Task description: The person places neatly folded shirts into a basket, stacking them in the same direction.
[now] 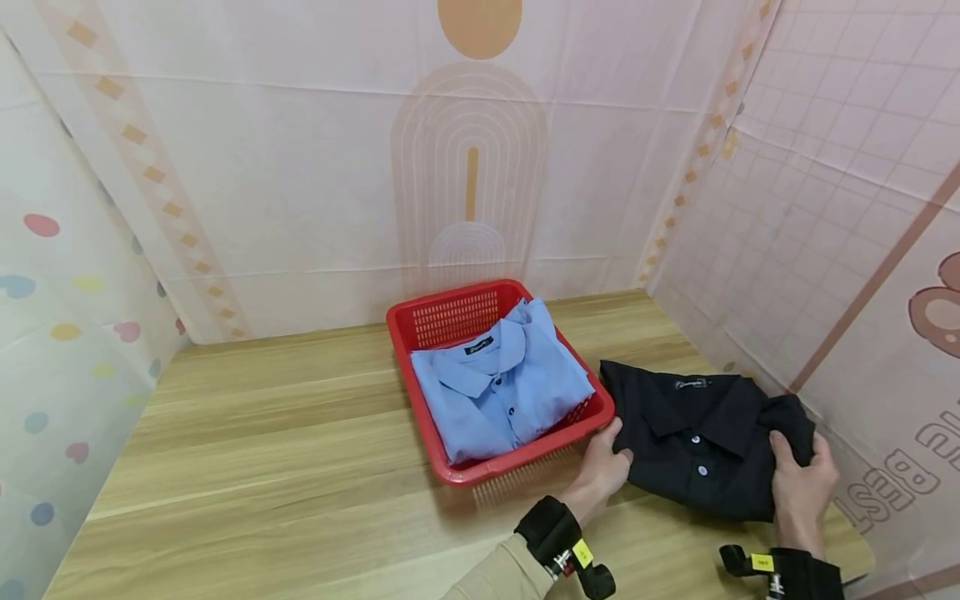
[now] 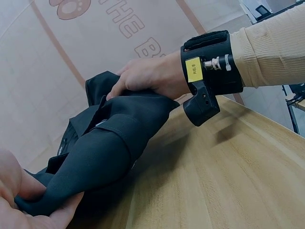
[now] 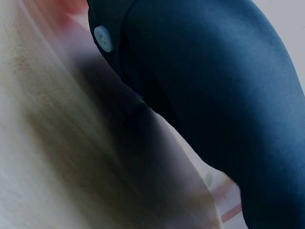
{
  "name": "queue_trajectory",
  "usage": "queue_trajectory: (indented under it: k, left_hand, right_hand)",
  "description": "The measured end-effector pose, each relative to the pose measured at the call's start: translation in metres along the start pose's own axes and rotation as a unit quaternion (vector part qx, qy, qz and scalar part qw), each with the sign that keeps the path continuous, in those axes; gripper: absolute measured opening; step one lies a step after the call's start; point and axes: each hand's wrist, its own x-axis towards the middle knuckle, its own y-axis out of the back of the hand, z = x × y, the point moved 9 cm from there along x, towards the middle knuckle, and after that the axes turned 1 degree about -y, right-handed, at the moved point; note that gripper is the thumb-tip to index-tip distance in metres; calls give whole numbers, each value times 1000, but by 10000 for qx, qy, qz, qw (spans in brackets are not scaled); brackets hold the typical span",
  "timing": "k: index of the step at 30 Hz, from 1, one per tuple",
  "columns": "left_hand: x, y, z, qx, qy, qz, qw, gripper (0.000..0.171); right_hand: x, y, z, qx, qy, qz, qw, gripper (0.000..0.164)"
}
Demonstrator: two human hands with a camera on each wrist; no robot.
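Note:
A folded black shirt (image 1: 697,450) with white buttons and a collar label is held up by both hands, to the right of the red basket. My left hand (image 1: 604,463) pinches its left edge, close beside the basket's corner; in the left wrist view the thumb and fingers (image 2: 62,210) close over the cloth. My right hand (image 1: 804,482) grips the opposite edge, thumb on top. The shirt sags between them over the table in the left wrist view. In the right wrist view the dark cloth (image 3: 205,86) fills much of the picture and hides the right hand.
A red plastic basket (image 1: 450,477) stands on the wooden table (image 1: 285,450), with a folded light blue shirt (image 1: 495,400) inside. Patterned sheets (image 1: 315,167) hang behind and at both sides. The table's right edge runs close to the right hand.

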Motion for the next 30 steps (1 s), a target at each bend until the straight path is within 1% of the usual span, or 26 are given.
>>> queue_trajectory:
  k: [4,9,17,22,30]
  left_hand:
    - [-1,-1,4,11,-98,-84,9999,60]
    - [-3,-3,9,37,-169,-218,9996,61]
    - [-5,-5,16,76,-314,-242,9992,63]
    - [-7,-6,22,190,-429,-252,9986,62]
    - [-8,-7,26,105,-371,-356,9986,64]
  right_hand:
    - [0,1,-1,141,-44,20,9999,57]
    - [0,4,-3,121,47,146,9998,56]
    - [-1,6,-5,369,221,236,9988,53]
    - [0,8,-10,390,360,302,9981,52]
    - [1,10,-18,346,492,427,9973,52]
